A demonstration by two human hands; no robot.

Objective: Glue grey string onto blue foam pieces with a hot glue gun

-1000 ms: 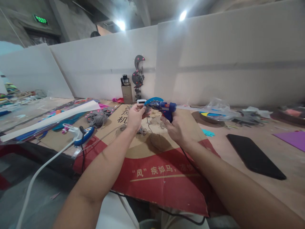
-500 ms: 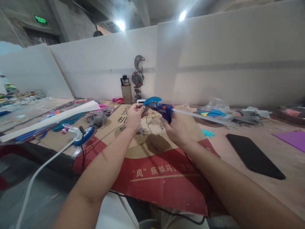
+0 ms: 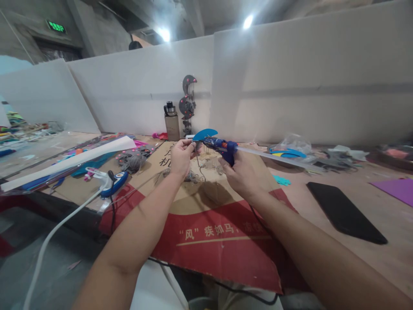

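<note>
My right hand [image 3: 240, 174] is wrapped round a blue hot glue gun [image 3: 226, 148], with a long clear glue stick [image 3: 274, 158] jutting from its back to the right. The gun's nozzle end meets a blue curved piece [image 3: 206, 134], which my left hand [image 3: 181, 157] pinches at its left end. Where the nozzle touches the piece is hard to make out. Below both hands, grey yarn [image 3: 193, 176] lies tangled on a red and tan cardboard sheet [image 3: 222, 254], and a strand hangs near my left fingers.
A bottle [image 3: 171, 121] and a hanging moon-shaped ornament [image 3: 187, 103] stand by the white partition. On the left are a power strip [image 3: 113, 184] with a white cable and a ball of grey yarn [image 3: 134, 161]. A black phone-like slab [image 3: 345, 211] and purple sheet [image 3: 395, 189] lie right.
The blue piece has tilted and shifted slightly left and up. The glue gun has moved a little to the right; both hands keep their grip.
</note>
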